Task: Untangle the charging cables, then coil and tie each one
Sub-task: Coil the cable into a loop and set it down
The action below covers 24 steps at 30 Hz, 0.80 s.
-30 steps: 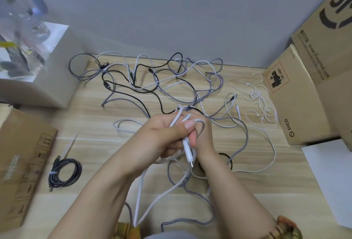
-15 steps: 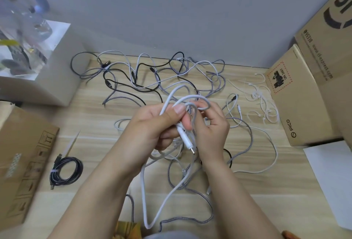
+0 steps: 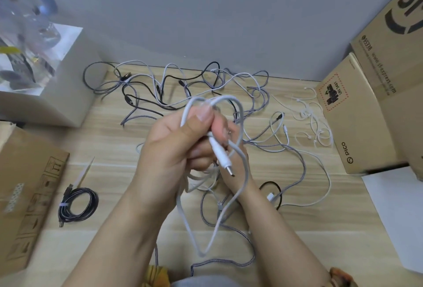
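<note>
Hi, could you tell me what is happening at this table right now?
A person is sorting a tangle of charging cables on a wooden table. Both hands are raised over the pile: the left hand pinches a light grey cable into loops with its white connector hanging down, while the right hand, mostly hidden behind, also has a grip on it. One black cable lies coiled and tied at the left. A bunch of white zip ties waits at the right.

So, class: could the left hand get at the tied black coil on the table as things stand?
Probably not yet. The path to the tied black coil looks free, but the left hand grips the white cable and would need to let go first.
</note>
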{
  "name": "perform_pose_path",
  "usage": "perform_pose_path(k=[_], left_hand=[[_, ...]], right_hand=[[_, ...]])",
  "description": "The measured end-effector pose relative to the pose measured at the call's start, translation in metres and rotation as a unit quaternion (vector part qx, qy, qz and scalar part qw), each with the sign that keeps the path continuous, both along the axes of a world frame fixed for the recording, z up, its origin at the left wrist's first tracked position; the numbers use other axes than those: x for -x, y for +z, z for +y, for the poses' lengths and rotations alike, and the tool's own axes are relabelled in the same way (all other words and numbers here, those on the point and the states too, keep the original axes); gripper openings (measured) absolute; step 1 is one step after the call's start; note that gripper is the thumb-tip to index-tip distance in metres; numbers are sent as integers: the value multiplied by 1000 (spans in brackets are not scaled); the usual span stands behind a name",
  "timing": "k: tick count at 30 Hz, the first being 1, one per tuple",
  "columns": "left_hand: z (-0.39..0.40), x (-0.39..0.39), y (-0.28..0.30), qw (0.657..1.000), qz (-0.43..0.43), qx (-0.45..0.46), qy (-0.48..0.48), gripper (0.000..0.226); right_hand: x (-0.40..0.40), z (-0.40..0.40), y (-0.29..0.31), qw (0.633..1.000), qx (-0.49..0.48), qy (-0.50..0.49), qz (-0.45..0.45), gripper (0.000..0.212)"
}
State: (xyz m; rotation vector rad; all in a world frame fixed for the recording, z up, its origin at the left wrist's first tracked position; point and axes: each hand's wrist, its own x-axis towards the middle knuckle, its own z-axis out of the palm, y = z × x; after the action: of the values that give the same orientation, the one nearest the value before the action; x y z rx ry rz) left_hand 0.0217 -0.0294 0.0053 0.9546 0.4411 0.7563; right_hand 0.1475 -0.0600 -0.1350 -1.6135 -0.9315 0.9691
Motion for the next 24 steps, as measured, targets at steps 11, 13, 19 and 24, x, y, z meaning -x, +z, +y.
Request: perform_pose_path(k=[11,13,19,24], left_hand=[[4,20,3,976,-203,-61,41,55],[6,21,8,976,-197,-81,54,73],[16,-4,-34,977,182,-60,95,28],[11,-17,-89,922,373,-97,35,12]], right_hand=[[-25,-17,-38,981,82,-162,64,29],[-30,-20,-43,983,92,-148,49,28],[-29,-12,-30,990,75,-119,-6,22],[-26,-10,-13,973,38,-89,-208,15]])
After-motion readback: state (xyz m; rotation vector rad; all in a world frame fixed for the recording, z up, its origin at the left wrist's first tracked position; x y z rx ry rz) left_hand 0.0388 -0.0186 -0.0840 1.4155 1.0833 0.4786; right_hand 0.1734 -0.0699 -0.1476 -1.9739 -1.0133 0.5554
